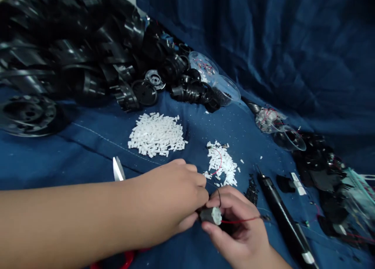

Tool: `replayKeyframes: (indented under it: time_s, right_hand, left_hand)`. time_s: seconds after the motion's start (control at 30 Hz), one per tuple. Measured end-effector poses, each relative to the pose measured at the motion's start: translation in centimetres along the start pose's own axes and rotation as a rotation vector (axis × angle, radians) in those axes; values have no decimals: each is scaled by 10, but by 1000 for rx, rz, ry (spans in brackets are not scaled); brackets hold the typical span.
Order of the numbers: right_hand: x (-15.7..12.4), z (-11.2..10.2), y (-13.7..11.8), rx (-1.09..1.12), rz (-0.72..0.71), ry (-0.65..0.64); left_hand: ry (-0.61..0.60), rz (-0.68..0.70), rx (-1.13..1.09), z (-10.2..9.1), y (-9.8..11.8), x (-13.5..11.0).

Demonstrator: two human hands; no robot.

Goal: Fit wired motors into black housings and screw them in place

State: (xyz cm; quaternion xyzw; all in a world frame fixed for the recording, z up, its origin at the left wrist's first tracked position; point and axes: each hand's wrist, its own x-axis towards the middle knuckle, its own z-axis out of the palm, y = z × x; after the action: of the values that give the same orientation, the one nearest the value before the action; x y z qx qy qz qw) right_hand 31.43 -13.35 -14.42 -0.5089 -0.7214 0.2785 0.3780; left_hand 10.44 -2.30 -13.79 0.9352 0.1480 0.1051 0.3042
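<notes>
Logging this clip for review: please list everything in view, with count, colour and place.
ribbed black plastic housings: many, black, heaped upper left.
small white plastic pieces: many, white, large pile at centre, smaller pile to its right.
clear plastic dishes: four, clear, along the far right.
metal-bladed scissors: one, silver and red, under the left forearm.
black pen-shaped tool: one, black, lower right.
dark blue cloth: one, dark blue, beneath everything.
small cylindrical motor: one, grey, white end, red wire, in the right hand.
left hand: one, at the motor.
right hand: one, holding the motor.
</notes>
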Motion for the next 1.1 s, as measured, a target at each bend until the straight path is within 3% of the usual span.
replayKeyframes:
  time_s: [0.23, 0.43, 0.73, 0.93, 1.1]
  right_hand:
    - [6, 1, -5, 7, -48, 12]
    - [8, 5, -5, 73, -64, 7]
    - [10, 13, -10, 96, -73, -16]
    - [16, 17, -12, -217, 84, -210]
    - [17, 17, -4, -394, -8, -362]
  left_hand:
    - [17, -66, -233, -24, 13, -4]
    - [102, -126, -367, -13, 21, -7]
    - [21, -179, -372, -1, 24, -9]
    - [15, -201, -403, 0, 25, -11]
    - [-41, -183, -407, -4, 23, -14]
